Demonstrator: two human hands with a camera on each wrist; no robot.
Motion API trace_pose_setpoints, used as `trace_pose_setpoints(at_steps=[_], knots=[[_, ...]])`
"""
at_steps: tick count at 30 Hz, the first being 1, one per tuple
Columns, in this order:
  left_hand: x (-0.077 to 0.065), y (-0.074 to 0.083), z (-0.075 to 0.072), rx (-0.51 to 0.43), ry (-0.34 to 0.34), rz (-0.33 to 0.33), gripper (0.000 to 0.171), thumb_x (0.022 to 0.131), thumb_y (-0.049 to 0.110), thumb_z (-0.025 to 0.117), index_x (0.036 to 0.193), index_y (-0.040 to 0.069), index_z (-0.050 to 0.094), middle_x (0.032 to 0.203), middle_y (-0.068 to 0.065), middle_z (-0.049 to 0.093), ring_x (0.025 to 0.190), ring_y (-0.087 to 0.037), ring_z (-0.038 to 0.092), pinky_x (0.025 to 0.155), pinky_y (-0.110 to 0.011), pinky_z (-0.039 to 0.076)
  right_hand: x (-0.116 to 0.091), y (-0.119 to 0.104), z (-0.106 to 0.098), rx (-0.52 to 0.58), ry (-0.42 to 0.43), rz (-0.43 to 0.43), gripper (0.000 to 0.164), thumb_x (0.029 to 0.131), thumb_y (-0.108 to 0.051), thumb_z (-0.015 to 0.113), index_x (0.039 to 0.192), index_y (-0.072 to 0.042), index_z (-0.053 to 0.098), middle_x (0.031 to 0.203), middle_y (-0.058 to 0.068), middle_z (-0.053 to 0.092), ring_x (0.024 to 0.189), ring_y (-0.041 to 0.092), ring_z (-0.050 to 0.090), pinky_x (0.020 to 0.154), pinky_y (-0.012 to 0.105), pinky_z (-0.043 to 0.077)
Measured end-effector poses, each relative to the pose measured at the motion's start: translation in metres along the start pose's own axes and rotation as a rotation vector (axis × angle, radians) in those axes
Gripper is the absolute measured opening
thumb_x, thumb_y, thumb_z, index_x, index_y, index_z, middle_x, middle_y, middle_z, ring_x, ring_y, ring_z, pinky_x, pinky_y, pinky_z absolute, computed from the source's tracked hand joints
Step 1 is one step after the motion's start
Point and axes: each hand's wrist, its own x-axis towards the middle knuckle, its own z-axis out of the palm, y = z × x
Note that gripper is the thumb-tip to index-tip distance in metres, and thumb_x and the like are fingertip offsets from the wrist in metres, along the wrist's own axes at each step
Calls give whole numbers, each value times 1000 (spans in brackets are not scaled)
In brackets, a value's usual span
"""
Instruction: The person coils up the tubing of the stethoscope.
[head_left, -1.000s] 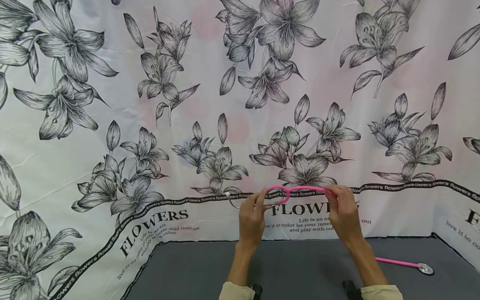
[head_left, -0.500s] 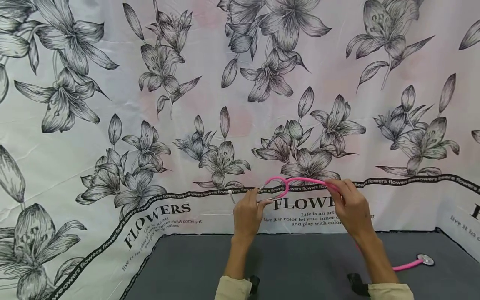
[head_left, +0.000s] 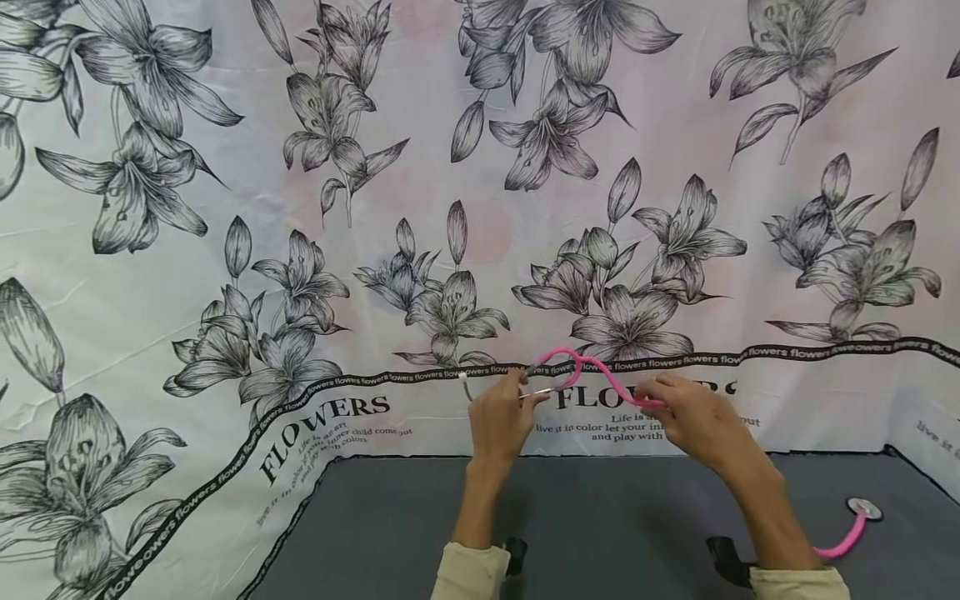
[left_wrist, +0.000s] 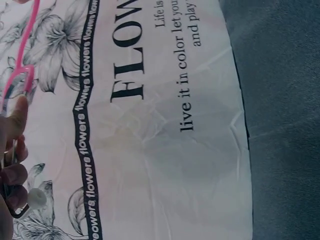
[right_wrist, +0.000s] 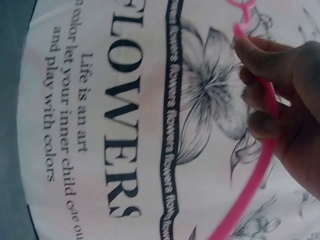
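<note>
A pink stethoscope is stretched between my two hands in the head view. My left hand grips its metal ear tubes just below the pink fork, and a white ear tip pokes out past the fingers in the left wrist view. With fingers curled round the pink tubing, my right hand holds it a short way from the fork. Between the hands the tube sags in a bend. Its far end passes behind my right forearm to the round metal chest piece, which lies at the right on the dark grey surface.
A dark grey tabletop lies under my forearms. Behind it hangs a white cloth printed with lilies, with a black lettered band along its lower part. Dark straps sit at both wrists, beside the light sleeves.
My right hand has lowered and turned, so the tubing between the hands went from nearly straight to bent. The chest piece's tube now curves up to it. The head view has tilted slightly downward.
</note>
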Motion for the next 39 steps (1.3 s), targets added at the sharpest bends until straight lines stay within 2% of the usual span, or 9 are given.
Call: trace_pose_setpoints(at_steps=[2, 4, 9, 13, 21, 27, 30, 34, 39], knots=[[2, 3, -2, 2, -13, 7, 34, 85, 43, 84, 95, 13, 72, 69, 1, 74, 50, -10, 61, 44, -14, 26, 1, -5, -3, 31, -77, -22, 26, 85, 0, 81, 104, -16, 76, 96, -3, 70, 81, 16, 72, 58, 23, 44], [2, 6, -5, 1, -30, 12, 33, 85, 43, 84, 95, 13, 73, 68, 1, 73, 50, -10, 61, 44, -13, 24, 2, -11, -2, 73, -118, -55, 25, 85, -1, 81, 101, -20, 76, 92, -9, 64, 78, 10, 68, 57, 19, 40], [3, 16, -10, 7, -96, 14, 35, 82, 45, 87, 98, 15, 76, 70, 3, 74, 54, -9, 65, 44, -13, 24, 6, -25, 10, 157, -66, -202, 31, 76, 0, 86, 95, -23, 77, 86, -12, 53, 76, -2, 52, 60, 17, 44], [4, 27, -15, 46, -180, 34, 40, 84, 46, 86, 108, 15, 77, 76, 5, 75, 56, -7, 64, 45, -13, 28, 8, -33, 20, 157, -26, -281, 34, 73, 2, 89, 95, -22, 78, 88, -10, 57, 78, 0, 54, 62, 17, 48], [6, 41, -23, 94, -361, 74, 67, 84, 48, 86, 137, 11, 67, 98, 3, 78, 69, -7, 69, 54, -19, 47, 12, -33, 28, 159, 91, -306, 35, 68, 7, 88, 91, -17, 79, 88, -6, 63, 76, 5, 60, 64, 16, 50], [9, 46, -34, -85, -535, 34, 76, 90, 39, 82, 152, 6, 52, 111, -3, 74, 83, -10, 71, 65, -20, 53, 14, -33, 32, 149, 149, -275, 36, 67, 10, 88, 91, -16, 80, 89, -4, 63, 75, 4, 55, 62, 16, 47], [11, 48, -38, -107, -611, 34, 78, 94, 40, 79, 156, 7, 45, 109, -2, 72, 86, -10, 67, 70, -21, 53, 13, -35, 32, 145, 149, -261, 34, 68, 9, 88, 92, -15, 82, 88, -4, 61, 73, 2, 51, 61, 16, 46], [12, 50, -41, -119, -650, 0, 82, 96, 42, 76, 160, 7, 39, 110, -4, 70, 87, -11, 64, 71, -22, 53, 13, -35, 31, 123, 139, -260, 31, 70, 5, 89, 93, -14, 82, 88, -4, 63, 73, 3, 53, 62, 17, 48], [14, 43, -44, -116, -613, -75, 80, 96, 41, 74, 159, 5, 41, 122, -9, 72, 92, -16, 73, 81, -31, 60, 13, -27, 20, 169, 168, -224, 35, 68, 11, 88, 93, -12, 80, 85, -6, 60, 71, -1, 50, 61, 11, 39]])
